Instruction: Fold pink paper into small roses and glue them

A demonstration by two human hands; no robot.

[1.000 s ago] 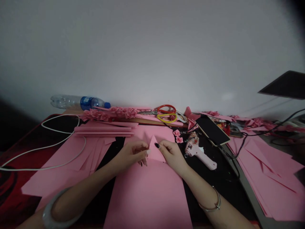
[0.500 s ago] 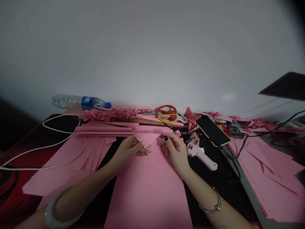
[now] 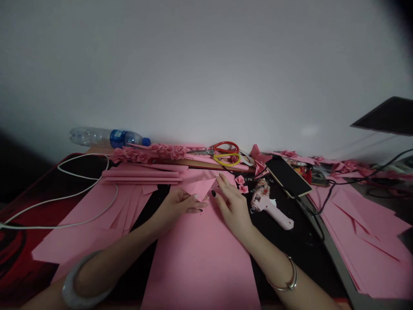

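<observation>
Head view, only one. Pinching a folded paper [image 3: 201, 189] in the left hand [image 3: 177, 204], thumb on top, fingers curled beneath, gap narrow and filled by the paper. Small, plain pink, matte, roughly triangular as seen, with a point toward the wearer and a wide edge at the far side. Creased, with crisp edges; exact number of layers impossible to tell. Held above the far half of a large pink sheet [image 3: 201, 258], between both hands, almost the same colour as the sheet and so hard to separate from it.

Right hand [image 3: 234, 209] just beside the paper's right corner, thumb and forefinger parted by a modest gap, other fingers loosely extended. Touching the corner or not: cannot tell. Dark polish on the right thumbnail; pale polish on the left one.

Just right of the right hand: two small paper roses [image 3: 240, 180] and a pale pink glue gun [image 3: 271, 209] lying on a black mat [image 3: 300, 254]. Beyond these, a dark phone [image 3: 288, 175], lying tilted. Behind the sheet: scissors [image 3: 226, 154] with one red and one yellow handle, near a row of roses [image 3: 155, 152]. Far left, a clear bottle [image 3: 90, 137] on its side, blue label and cap.
</observation>
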